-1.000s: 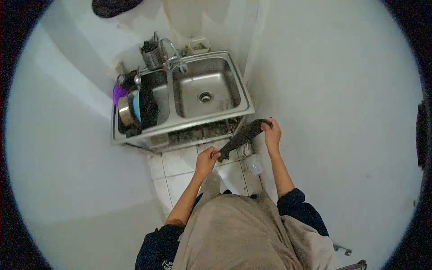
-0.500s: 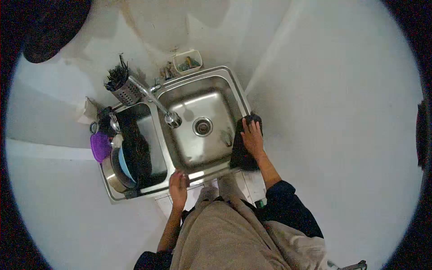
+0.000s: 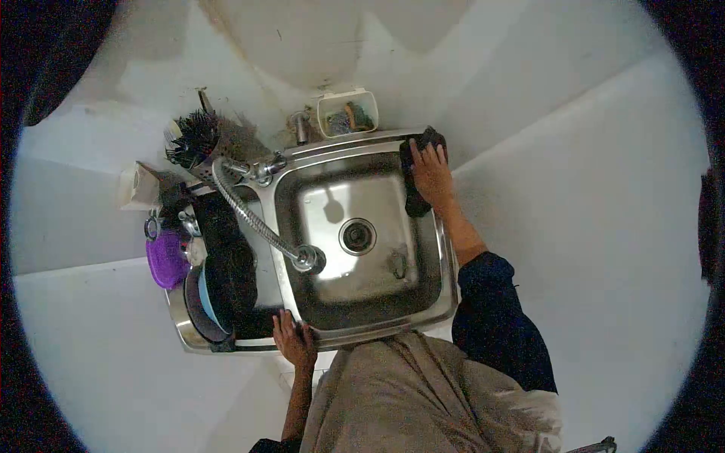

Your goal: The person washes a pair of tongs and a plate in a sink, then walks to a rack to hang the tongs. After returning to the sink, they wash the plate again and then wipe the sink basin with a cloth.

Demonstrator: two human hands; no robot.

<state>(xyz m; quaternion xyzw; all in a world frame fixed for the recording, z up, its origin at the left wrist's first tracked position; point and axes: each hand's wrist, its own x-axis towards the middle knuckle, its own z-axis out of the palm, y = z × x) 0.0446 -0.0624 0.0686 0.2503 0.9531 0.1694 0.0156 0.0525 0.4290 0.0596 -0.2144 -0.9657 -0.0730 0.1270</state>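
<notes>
A black cloth (image 3: 417, 175) lies bunched over the back right corner of the steel sink (image 3: 381, 326). On top of it rests my right hand (image 3: 432, 175), pressing it against the rim with the fingers stretched forward. My left hand (image 3: 295, 343) is at the front edge by the divider between the two basins, fingers apart and nothing in them. Over the right basin hangs the spout of the faucet (image 3: 260, 226). A drain (image 3: 357, 236) shows in that basin's floor.
Stacked in the left basin are pans, a light blue bowl (image 3: 208, 298) and a purple basket (image 3: 167, 259). Behind stand a utensil holder (image 3: 215, 155) full of dark utensils and a white container (image 3: 326, 121) with sponges. Walls close in behind and at the right.
My right hand has slid the cloth from the right front side to the back right corner. My left hand's fingers have spread at the front edge. The view has shifted, and I stand closer.
</notes>
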